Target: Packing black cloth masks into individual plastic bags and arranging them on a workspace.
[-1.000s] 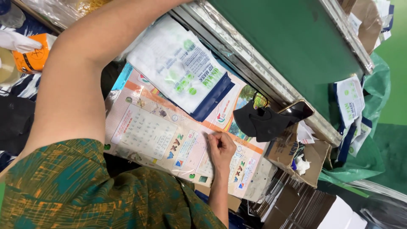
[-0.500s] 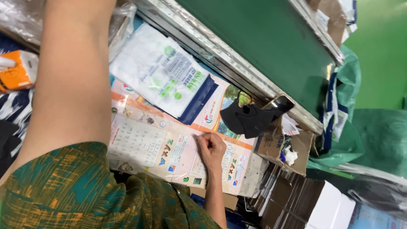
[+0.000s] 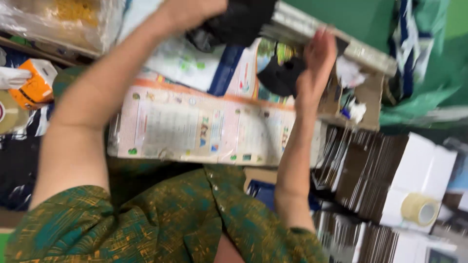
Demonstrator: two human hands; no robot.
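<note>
The big printed sheet (image 3: 204, 129) lies flat on the table, below both sets of fingers and touched by neither. A white and blue bag (image 3: 195, 65) lies partly over its far edge. Up by the table's metal rail (image 3: 336, 41), the left hand (image 3: 192, 12) has its fingers clenched around a black cloth (image 3: 239, 22). The right hand (image 3: 314, 65) is raised, fingers spread and released, just beside a second black piece (image 3: 280, 75). The view is blurred, so the grip looks hurried to me; the cloth could snag on the rail or drag the bag off the sheet.
</note>
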